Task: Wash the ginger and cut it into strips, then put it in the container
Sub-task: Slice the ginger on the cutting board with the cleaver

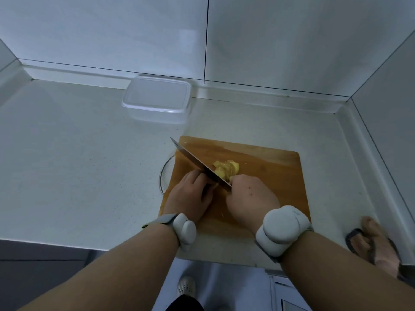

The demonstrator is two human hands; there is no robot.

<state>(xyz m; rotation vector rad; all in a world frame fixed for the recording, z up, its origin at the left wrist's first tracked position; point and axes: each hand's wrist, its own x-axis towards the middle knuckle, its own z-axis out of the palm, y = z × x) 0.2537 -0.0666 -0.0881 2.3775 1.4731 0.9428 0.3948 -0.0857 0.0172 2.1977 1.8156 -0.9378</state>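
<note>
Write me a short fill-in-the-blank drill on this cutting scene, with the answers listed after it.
1. The ginger lies on a wooden ____.
2. The right hand grips the handle of the ____.
3. The clear plastic container behind the board holds ____ ginger so far.
4. The left hand rests on the board to the ____ of the blade.

Answers: cutting board; knife; no; left
</note>
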